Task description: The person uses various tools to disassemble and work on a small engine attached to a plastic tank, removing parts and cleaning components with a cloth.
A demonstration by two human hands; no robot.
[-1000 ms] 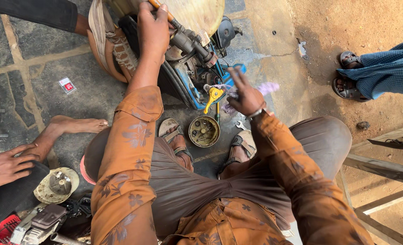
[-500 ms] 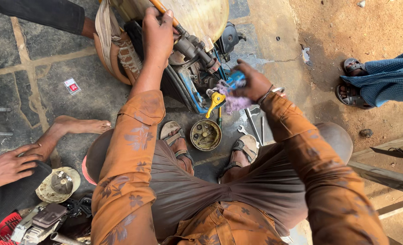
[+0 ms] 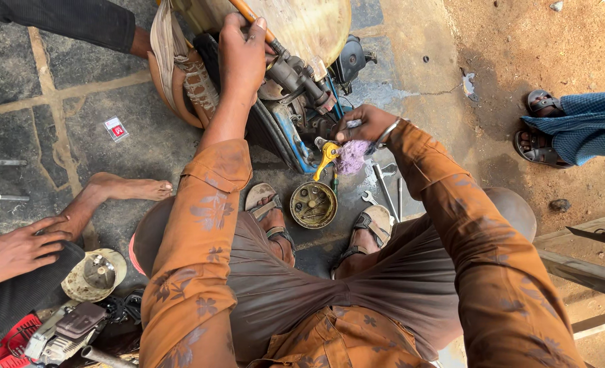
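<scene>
You are gripping the top of the small engine assembly (image 3: 295, 88) with your left hand (image 3: 242, 54), fingers wrapped tight around the orange-handled tube (image 3: 248, 13) where it meets the grey metal fitting. Your right hand (image 3: 363, 126) is pinching a wad of purple rag (image 3: 351, 157) against the blue frame, just beside the yellow lever (image 3: 327, 154). Judging by the parts lying loose, the unit is already partly opened and the wiping is in progress; reassembly looks undone.

Below your right hand, a round metal cover (image 3: 313, 204) is sitting on the ground between your sandalled feet, and spanners (image 3: 383, 184) are lying just beside it. Beyond your left hand, a strapped bag (image 3: 176, 75) is crowding the engine. Another person's hand (image 3: 16, 249) and bare foot (image 3: 122, 189) are resting well to the left, near a second round part (image 3: 98, 274).
</scene>
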